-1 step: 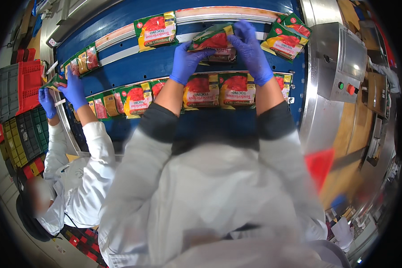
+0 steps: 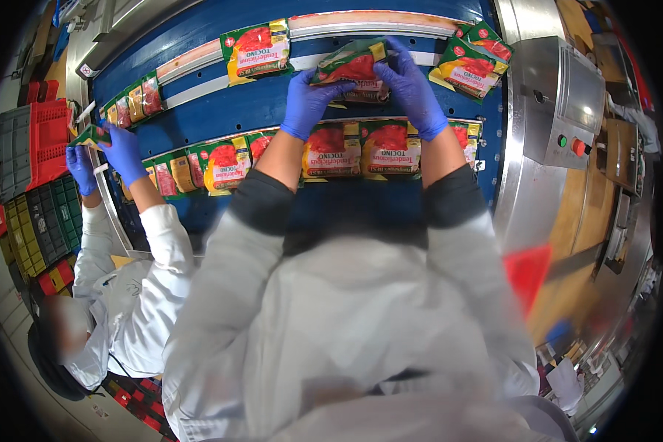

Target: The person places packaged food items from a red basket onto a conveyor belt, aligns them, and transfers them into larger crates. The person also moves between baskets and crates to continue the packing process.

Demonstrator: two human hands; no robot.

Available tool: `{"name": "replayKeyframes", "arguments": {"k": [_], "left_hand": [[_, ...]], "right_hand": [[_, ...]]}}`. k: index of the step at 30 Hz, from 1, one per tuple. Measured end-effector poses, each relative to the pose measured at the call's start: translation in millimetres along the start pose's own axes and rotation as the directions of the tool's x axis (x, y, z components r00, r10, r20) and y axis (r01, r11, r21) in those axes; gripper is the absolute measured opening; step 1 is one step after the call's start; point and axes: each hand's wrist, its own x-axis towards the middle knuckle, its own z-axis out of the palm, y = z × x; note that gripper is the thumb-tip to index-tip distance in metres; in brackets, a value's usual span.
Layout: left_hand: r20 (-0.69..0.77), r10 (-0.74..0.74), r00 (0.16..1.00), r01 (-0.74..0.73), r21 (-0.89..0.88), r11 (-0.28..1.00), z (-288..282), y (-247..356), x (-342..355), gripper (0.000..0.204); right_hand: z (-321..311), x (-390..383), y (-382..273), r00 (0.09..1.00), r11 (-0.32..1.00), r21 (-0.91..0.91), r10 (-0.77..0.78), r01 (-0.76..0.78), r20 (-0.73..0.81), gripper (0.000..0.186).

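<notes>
Over the blue belt, a red, green and yellow food packet (image 2: 352, 68) hangs between my two gloved hands. My left hand (image 2: 307, 105) is closed on its left edge, thumb stretched along the front. At the packet's right end, my right hand (image 2: 415, 92) grips with thumb and fingers. Another packet seems to show just below it, partly covered. Beneath my wrists runs a row of similar packets (image 2: 333, 151) lying side by side. One more packet (image 2: 255, 51) lies beyond my left hand, and a few overlap in a pile (image 2: 473, 66) right of my right hand.
On the left, a co-worker in a white coat (image 2: 136, 309) holds a packet (image 2: 92, 137) in blue gloves. Stacked crates (image 2: 48, 140) stand beyond. The steel machine frame (image 2: 519, 147) borders the belt (image 2: 199, 77) on the right, carrying a control box with green and red buttons (image 2: 580, 147).
My right hand's fingers have dropped slightly and curled closer around the packet's right end. The co-worker's hands have shifted a little. The packets on the belt look unmoved.
</notes>
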Motion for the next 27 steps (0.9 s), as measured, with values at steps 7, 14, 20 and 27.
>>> {"name": "replayKeyframes", "arguments": {"k": [7,14,20,27], "left_hand": [[-0.078,-0.023,0.997,0.041,0.238,0.97,-28,-1,25,0.011],[-0.368,0.174,0.913,0.047,0.52,0.853,-50,5,67,0.028],[-0.184,0.501,0.846,0.004,0.941,0.339,-63,14,117,0.029],[0.232,0.614,0.755,-0.223,0.97,-0.092,-39,13,120,0.033]], "right_hand": [[-18,17,33,0.999,0.984,-0.177,-0.021,0.014,-0.033,0.023],[17,69,39,0.991,0.939,-0.345,-0.046,-0.001,-0.126,0.018],[40,122,56,0.897,0.373,-0.921,-0.436,0.115,-0.065,0.017],[39,122,50,0.871,0.128,-0.991,-0.491,0.041,-0.027,0.017]]}}
